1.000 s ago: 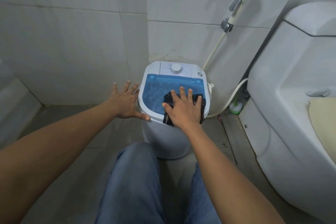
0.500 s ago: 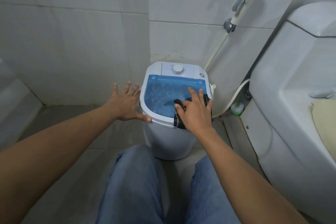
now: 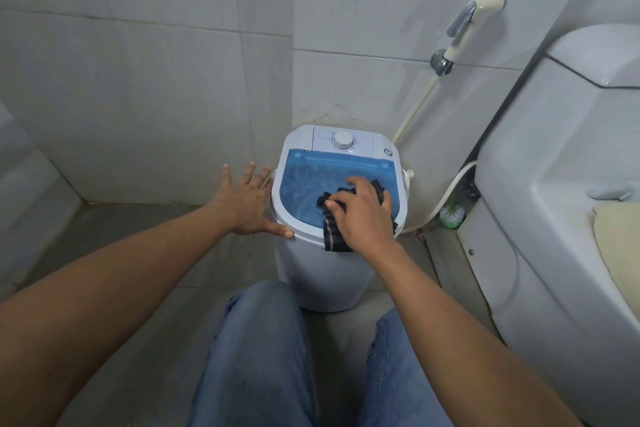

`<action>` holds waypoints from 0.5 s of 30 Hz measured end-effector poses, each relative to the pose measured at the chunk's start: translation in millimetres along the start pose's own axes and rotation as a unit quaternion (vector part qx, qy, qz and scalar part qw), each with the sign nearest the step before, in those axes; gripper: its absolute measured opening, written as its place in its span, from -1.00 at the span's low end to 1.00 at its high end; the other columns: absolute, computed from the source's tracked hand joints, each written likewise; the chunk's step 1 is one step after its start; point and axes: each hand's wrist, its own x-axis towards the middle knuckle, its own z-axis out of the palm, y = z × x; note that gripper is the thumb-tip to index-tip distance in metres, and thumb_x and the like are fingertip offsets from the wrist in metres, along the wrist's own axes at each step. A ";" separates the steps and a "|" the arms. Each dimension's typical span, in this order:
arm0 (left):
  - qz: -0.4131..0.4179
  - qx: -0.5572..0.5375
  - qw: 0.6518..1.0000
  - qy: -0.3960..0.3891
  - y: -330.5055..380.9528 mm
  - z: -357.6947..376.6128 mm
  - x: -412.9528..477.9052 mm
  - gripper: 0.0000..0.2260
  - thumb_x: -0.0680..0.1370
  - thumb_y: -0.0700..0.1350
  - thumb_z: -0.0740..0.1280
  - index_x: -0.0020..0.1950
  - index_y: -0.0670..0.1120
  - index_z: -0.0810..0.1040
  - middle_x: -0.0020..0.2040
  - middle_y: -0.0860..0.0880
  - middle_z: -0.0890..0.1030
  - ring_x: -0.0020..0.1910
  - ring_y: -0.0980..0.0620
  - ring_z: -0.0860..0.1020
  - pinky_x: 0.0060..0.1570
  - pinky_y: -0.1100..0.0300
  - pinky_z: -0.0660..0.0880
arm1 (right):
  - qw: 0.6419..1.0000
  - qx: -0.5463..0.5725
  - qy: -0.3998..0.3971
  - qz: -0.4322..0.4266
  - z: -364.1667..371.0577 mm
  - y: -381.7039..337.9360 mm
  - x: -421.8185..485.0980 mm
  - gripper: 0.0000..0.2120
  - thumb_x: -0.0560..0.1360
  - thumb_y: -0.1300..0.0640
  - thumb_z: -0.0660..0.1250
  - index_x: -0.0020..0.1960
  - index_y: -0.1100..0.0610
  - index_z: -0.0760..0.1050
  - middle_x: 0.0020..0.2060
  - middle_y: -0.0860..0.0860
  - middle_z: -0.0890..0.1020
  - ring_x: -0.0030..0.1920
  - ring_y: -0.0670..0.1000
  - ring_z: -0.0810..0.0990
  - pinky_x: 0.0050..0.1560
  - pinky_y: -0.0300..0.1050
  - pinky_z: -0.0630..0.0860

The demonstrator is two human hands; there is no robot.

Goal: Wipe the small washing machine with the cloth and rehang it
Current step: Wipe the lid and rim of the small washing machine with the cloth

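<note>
Against the machine's left rim, the left hand rests open and flat, gripping nothing, just as a second ago. On the blue lid of the small washing machine, the right hand has slid the dark striped cloth from the near edge inward, fingers pressing it flat, so wiping continues and rehanging waits. Markings around the dial are too small to read.

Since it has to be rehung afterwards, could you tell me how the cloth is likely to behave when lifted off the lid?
The cloth looks floppy: one end droops over the washer's rim. It is bunched under the right hand, so it will probably dangle and unfold when lifted. It seems thin and light; one hand should manage, while the left hand steadies the washer.
</note>
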 end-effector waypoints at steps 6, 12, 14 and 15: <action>-0.003 -0.005 1.000 -0.001 0.2 0.8 0.8 0.25 0.13 0.73 -0.08 0.61 0.01 -0.27 0.64 -0.05 -0.16 0.59 -0.18 -0.23 0.41 -0.47 -0.18 | 0.992 0.011 0.077 0.096 -0.7 25.8 -9.8 -0.75 0.61 -0.06 0.26 0.10 -0.01 0.67 0.31 0.04 0.44 0.42 0.08 0.33 0.45 0.40 0.06; -0.005 -0.008 1.000 -0.003 1.0 0.4 -1.0 0.25 0.13 0.73 -0.07 0.61 0.01 -0.26 0.64 -0.04 -0.15 0.60 -0.18 -0.22 0.42 -0.47 -0.17 | 0.947 0.141 0.222 0.184 7.5 21.1 -19.7 -0.74 0.61 0.04 0.23 0.06 0.14 0.66 0.10 0.05 0.55 0.16 0.10 0.52 0.24 0.29 0.40; -0.002 -0.007 1.000 0.003 1.0 1.2 -0.6 0.24 0.15 0.72 -0.06 0.61 0.00 -0.25 0.64 -0.05 -0.15 0.60 -0.18 -0.21 0.42 -0.46 -0.17 | 0.953 0.147 0.242 0.112 11.8 18.2 -30.1 -0.71 0.60 0.02 0.20 0.03 0.13 0.65 0.09 0.04 0.58 0.15 0.10 0.54 0.22 0.27 0.42; -0.001 -0.006 1.000 0.005 0.8 1.2 -0.6 0.24 0.15 0.72 -0.05 0.61 0.00 -0.25 0.64 -0.05 -0.15 0.60 -0.18 -0.21 0.42 -0.46 -0.17 | 0.965 0.129 0.219 0.067 14.2 12.2 -36.0 -0.70 0.59 -0.02 0.18 0.03 0.09 0.65 0.11 0.03 0.58 0.20 0.09 0.53 0.26 0.28 0.37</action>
